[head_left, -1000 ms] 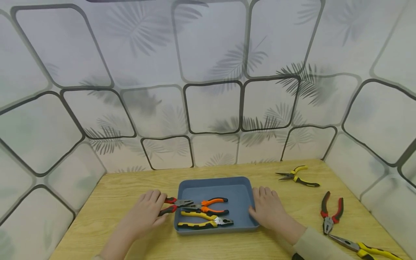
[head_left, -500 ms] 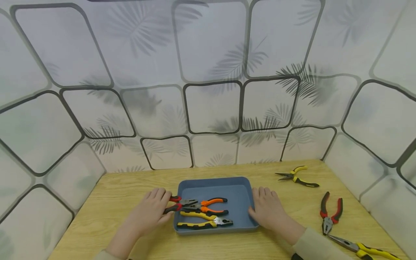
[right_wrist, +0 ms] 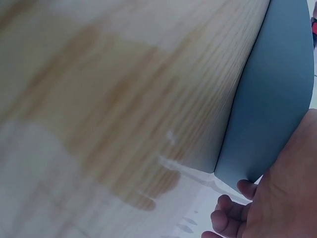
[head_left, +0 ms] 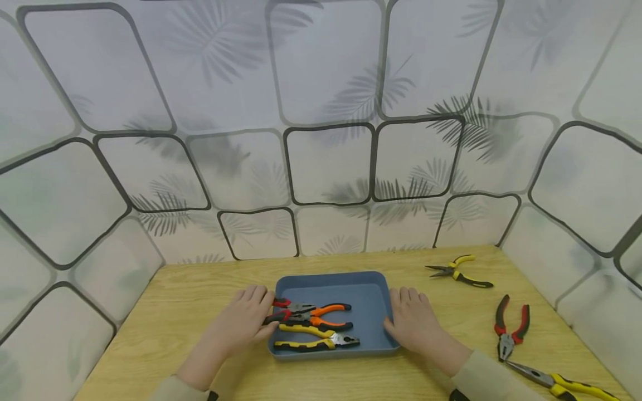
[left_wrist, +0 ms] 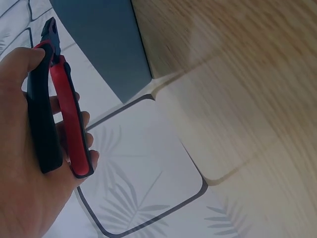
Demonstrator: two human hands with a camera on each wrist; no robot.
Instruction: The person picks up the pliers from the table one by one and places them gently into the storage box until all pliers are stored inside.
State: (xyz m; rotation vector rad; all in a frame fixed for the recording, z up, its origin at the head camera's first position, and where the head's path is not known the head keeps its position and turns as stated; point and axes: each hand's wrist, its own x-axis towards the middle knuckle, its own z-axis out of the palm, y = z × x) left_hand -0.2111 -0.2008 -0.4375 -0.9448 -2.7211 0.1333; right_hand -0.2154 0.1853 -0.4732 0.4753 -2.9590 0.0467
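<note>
The left hand (head_left: 241, 326) grips the red-and-black pliers (head_left: 288, 311) by the handles, their head over the blue tray's (head_left: 351, 281) left rim; orange pliers (head_left: 326, 316) and yellow pliers (head_left: 316, 340) already lie inside; the right hand (head_left: 413, 323) rests flat against the tray's right side; three more pliers (head_left: 509, 328) wait on the counter (head_left: 200, 284), so roughly half seems done.

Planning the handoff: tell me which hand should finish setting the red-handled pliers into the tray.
Left. The left hand already grips the red-handled pliers at the blue tray; the right hand only rests against the tray's other side.
</note>
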